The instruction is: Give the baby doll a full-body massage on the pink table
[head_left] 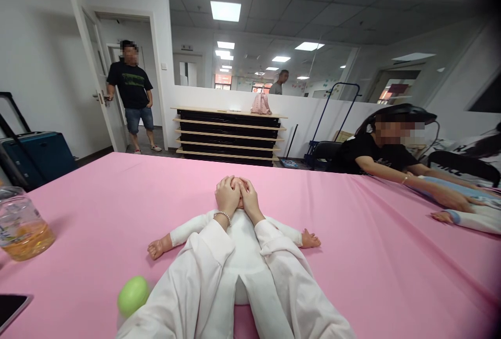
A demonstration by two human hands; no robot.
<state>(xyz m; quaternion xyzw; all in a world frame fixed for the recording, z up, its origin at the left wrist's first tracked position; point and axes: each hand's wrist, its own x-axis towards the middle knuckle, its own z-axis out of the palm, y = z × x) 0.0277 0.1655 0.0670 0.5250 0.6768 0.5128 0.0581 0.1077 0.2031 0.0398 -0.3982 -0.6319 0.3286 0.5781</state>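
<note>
Widest lane: pink cloth (371, 266), right of centre down to lower right. Mid-frame, the doll (245, 240)'s outspread arms bar low sideways passage below left hand (227, 195) and right hand (250, 202). Lower left obstructed: green ball (133, 296), flat dark-screened device (11, 308), bottle (27, 232). Right edge: co-worker's arm (422, 186), second doll (479, 221). Strip above the hands open.

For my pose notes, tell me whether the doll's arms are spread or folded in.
Spread: the doll has both arms stretched outward, one to each side, on the pink tablecloth.
</note>
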